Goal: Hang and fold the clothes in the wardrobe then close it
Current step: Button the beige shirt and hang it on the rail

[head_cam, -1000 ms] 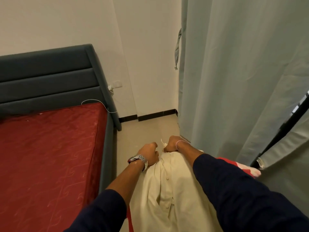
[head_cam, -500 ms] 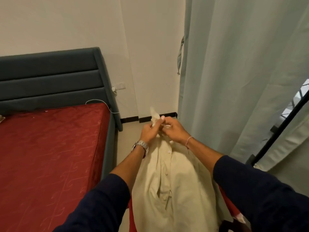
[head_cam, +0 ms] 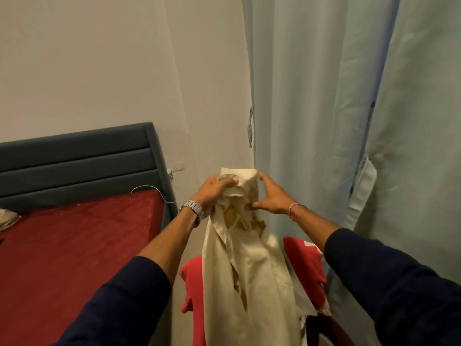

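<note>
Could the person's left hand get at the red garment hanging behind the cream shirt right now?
Probably not at once: the left hand grips the cream button-up shirt at its collar, and that shirt hangs in front of the red garment.

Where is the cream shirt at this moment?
The cream shirt hangs at centre of the head view, its collar held by the left hand and right hand, before the red garment.
</note>
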